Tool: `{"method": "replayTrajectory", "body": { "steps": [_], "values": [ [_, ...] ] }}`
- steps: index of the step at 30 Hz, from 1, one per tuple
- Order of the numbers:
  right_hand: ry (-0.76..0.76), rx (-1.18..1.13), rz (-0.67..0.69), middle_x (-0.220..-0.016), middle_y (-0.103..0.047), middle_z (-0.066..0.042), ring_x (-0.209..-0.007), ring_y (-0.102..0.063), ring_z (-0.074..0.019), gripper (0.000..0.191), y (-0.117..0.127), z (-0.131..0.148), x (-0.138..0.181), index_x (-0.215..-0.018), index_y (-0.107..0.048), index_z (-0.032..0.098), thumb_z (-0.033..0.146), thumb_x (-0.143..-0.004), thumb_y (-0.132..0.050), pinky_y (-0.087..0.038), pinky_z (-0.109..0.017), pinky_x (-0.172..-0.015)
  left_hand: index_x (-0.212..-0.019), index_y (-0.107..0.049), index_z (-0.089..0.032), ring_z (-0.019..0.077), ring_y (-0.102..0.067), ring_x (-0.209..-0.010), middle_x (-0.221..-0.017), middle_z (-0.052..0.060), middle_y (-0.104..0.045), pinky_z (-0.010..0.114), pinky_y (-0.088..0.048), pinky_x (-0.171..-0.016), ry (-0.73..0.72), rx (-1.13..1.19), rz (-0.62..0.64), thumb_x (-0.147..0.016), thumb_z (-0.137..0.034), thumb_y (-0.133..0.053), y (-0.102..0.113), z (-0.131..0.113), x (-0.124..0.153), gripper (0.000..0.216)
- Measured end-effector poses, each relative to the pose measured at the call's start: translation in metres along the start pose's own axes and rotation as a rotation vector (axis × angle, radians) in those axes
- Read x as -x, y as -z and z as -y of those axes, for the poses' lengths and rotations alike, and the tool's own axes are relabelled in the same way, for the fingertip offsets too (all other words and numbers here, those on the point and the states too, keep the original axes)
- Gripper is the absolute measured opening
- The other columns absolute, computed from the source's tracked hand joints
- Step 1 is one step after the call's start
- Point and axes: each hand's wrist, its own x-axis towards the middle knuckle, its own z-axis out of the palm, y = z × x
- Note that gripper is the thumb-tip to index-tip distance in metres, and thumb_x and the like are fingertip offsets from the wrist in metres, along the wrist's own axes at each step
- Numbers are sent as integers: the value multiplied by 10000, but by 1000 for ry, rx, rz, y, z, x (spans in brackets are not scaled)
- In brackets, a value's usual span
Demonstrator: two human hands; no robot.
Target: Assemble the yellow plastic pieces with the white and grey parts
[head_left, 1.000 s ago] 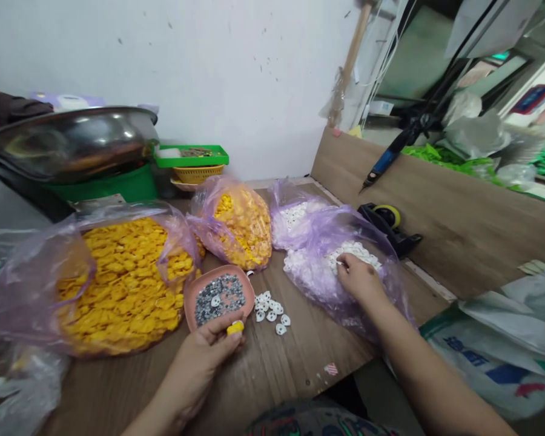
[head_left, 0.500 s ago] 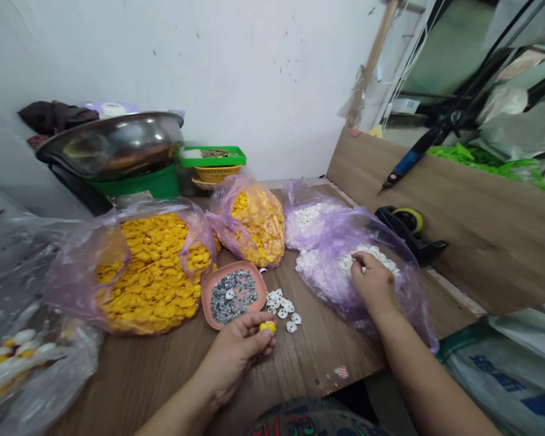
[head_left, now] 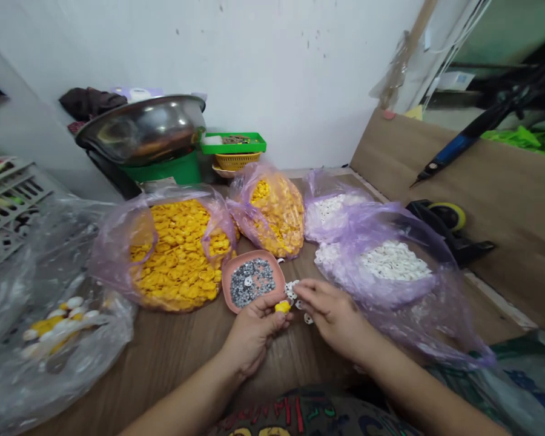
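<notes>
My left hand [head_left: 254, 330] pinches a small yellow plastic piece [head_left: 282, 307] between thumb and fingers, just in front of a pink dish [head_left: 227, 289]. Small grey parts [head_left: 249, 293] fill much of that dish, with one white piece lying on them. Close by on the right, my right hand [head_left: 333, 312] is closed in a pinch over a few loose white pieces with holes [head_left: 307, 318]. Its fingertips overlap the white pieces, so what they grip cannot be made out. The two hands are slightly apart.
Purple bags of yellow pieces [head_left: 177, 254] and white pieces [head_left: 396, 261] surround the dish. At left lies a clear bag [head_left: 95, 345] with yellow-and-white items. A metal basin [head_left: 140, 130] and green tray [head_left: 254, 144] stand behind; a tape dispenser [head_left: 472, 248] sits at right.
My right hand has come out of the bag of white pieces and moved left beside my left hand. The left hand still holds the yellow piece. The view has shifted left.
</notes>
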Motion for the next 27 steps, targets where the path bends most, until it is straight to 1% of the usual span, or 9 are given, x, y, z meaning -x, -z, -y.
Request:
{"method": "replayTrajectory", "body": {
  "steps": [3,7,11,13,17,21,23,24,27],
  "values": [
    [12,-102,72,-832,-631,-41,-761,-598,-141,295,-11,16,1,-956,-605,232,77,-769,-440,-502,-250,-642,-800,-671,-142,91,-592,-558,-668,23,-680,194,-453,-550,8,38,26,-439,-183,-808,1,-1,2,388],
    [-36,-19,-58,-682,-586,-31,-648,-570,-145,171,-17,12,-6,-760,-602,199,92,-755,-469,-482,-259,-596,-730,-643,-145,99,-615,-573,-654,4,-671,175,-465,-535,44,70,43,-438,-179,-811,2,2,4,339],
    [-88,37,-105,-756,-582,-57,-703,-579,-156,219,-20,7,-5,-847,-609,192,84,-770,-435,-484,-272,-640,-761,-617,-157,112,-639,-621,-684,5,-678,181,-492,-574,42,101,21,-464,-198,-803,3,0,4,353],
    [-110,13,60,-757,-590,-45,-721,-585,-160,184,-18,9,1,-833,-620,210,109,-771,-479,-485,-271,-655,-762,-603,-153,106,-639,-626,-668,6,-680,173,-493,-589,-35,104,-21,-470,-192,-799,5,-5,3,354],
    [-20,-111,577,-842,-611,-23,-742,-594,-150,286,-21,20,17,-939,-637,252,139,-676,-644,-480,-231,-656,-767,-577,-152,99,-639,-617,-621,-8,-669,159,-489,-583,-162,131,-115,-484,-162,-787,10,-16,1,352],
    [19,-136,789,-834,-589,-23,-707,-587,-112,156,-36,25,26,-807,-677,203,124,-675,-653,-456,-181,-633,-781,-577,-142,103,-641,-618,-649,-6,-666,168,-493,-578,-165,123,-116,-500,-152,-776,13,-17,0,344],
    [28,-169,758,-766,-587,-10,-678,-580,-101,108,-41,23,25,-718,-662,182,85,-684,-629,-453,-173,-623,-780,-582,-140,106,-642,-626,-657,-6,-666,170,-492,-578,-149,111,-106,-492,-159,-781,14,-15,1,351],
    [19,-190,677,-731,-589,-5,-672,-578,-103,108,-42,21,24,-697,-648,179,75,-688,-619,-457,-180,-624,-779,-586,-140,107,-641,-625,-655,-5,-666,170,-491,-577,-139,105,-103,-486,-164,-786,14,-13,2,356],
    [-66,-231,222,-714,-619,-14,-708,-592,-131,90,-39,17,16,-695,-609,188,110,-729,-583,-484,-233,-663,-760,-602,-135,105,-635,-605,-657,6,-674,173,-487,-566,-79,89,-71,-464,-180,-799,14,-9,4,358]
  ]
}}
